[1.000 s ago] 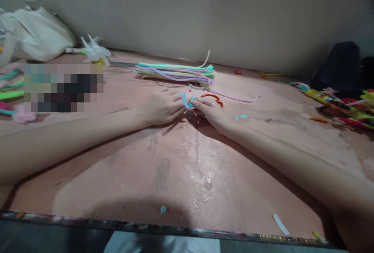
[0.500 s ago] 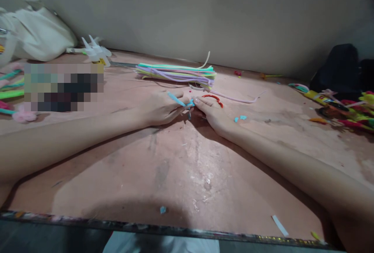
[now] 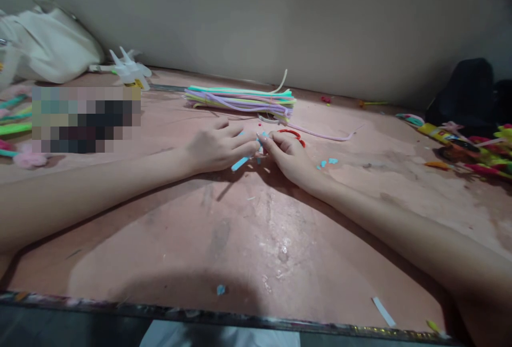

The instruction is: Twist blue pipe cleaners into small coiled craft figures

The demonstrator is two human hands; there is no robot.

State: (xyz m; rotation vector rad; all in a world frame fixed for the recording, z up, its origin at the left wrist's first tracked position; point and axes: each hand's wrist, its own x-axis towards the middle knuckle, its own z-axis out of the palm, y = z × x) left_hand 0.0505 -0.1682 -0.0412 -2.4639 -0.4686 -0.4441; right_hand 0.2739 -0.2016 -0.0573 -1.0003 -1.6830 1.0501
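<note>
Both hands meet at the middle of the table over a narrow light-blue strip [image 3: 240,164]. My left hand [image 3: 222,147] has its thumb and index finger closed at the strip, while its other fingers stretch forward. My right hand [image 3: 290,155] pinches the strip's other end, which looks folded or bunched between the fingertips. Fingers hide much of that end. Just behind my right hand lie the red handles of scissors [image 3: 296,134]; their blades are out of sight.
Beyond my hands lies a bundle of pastel pipe cleaners [image 3: 240,101]. Small blue scraps [image 3: 332,161] are to the right. White-nozzled bottles [image 3: 130,69] and a white bag [image 3: 52,45] stand at back left. Colourful craft pieces [image 3: 480,149] sit far right. A pale strip [image 3: 383,312] lies near the front edge.
The strip's free end has swung from pointing up and away to pointing down toward me. My left hand has turned, its fingers now reaching over the strip. Another blue scrap shows beside those at right.
</note>
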